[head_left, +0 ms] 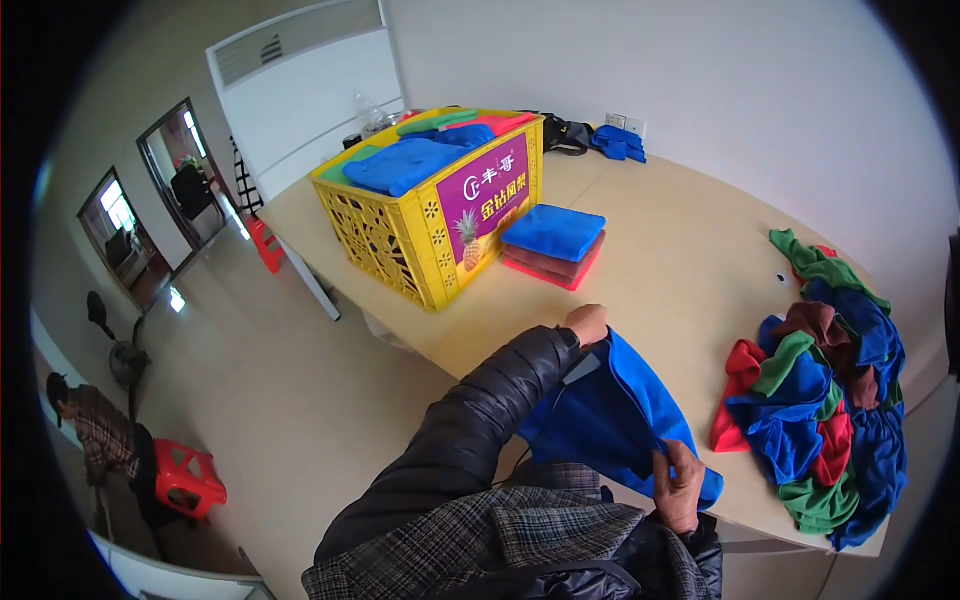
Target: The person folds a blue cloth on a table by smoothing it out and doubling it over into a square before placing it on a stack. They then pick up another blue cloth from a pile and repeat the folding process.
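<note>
A blue cloth is stretched between my two hands at the table's near edge, partly hanging over my lap. My left hand is closed at its far corner, the fingers mostly turned from view. Lower right, my right hand pinches the cloth's near edge between thumb and fingers. Just beyond my left hand lies a neat stack of folded cloths, blue on top with brown and red beneath. Behind it stands a yellow plastic crate filled with folded blue, green and red cloths.
Crumpled blue, green, red and brown cloths are heaped on the right of the pale wooden table. Against the wall lie a blue bundle and a black item. At lower left, another person is beside a red stool.
</note>
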### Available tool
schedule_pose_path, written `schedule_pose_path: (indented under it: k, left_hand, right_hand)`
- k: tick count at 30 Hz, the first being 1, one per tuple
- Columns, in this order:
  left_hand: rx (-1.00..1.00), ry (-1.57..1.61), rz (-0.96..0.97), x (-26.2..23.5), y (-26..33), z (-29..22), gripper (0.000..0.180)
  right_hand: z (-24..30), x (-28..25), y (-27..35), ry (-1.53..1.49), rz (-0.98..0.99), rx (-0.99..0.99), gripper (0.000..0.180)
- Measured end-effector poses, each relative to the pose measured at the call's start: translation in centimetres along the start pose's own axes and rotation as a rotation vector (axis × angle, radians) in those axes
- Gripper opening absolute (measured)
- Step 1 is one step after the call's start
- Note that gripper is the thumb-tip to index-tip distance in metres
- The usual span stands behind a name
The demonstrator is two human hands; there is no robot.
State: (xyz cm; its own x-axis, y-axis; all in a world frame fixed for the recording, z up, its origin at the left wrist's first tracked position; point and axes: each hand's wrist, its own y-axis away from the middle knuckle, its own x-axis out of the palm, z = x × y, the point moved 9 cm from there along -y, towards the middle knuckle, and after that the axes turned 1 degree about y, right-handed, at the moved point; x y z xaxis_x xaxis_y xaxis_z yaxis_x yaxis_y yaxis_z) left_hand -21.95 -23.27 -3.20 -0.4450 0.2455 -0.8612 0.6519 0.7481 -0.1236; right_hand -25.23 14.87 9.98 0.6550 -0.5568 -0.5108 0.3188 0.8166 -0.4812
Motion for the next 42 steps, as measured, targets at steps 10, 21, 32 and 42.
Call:
schedule_pose_path:
  k: [10,21,32,42]
  left_hand:
    - [-0.199,0.761,0.266,0.6,3.4,0.7,0.018]
    - [-0.059,0.546,0.129,-1.2,4.3,-0.5,0.014]
    - [-0.134,0.623,0.196,0.5,4.6,1.8,0.015]
    - [-0.126,0.674,0.237,0.2,5.4,0.3,0.017]
  right_hand:
    - [0.4,-1.3,0.6,-0.005,-0.069,0.011,0.012]
    - [0.5,-2.6,0.6,-0.031,-0.091,0.016,0.008]
    - [0.9,-2.7,0.6,-0.033,-0.096,0.015,0.011]
    - [1.1,-3.1,0.9,-0.023,-0.107,0.014,0.011]
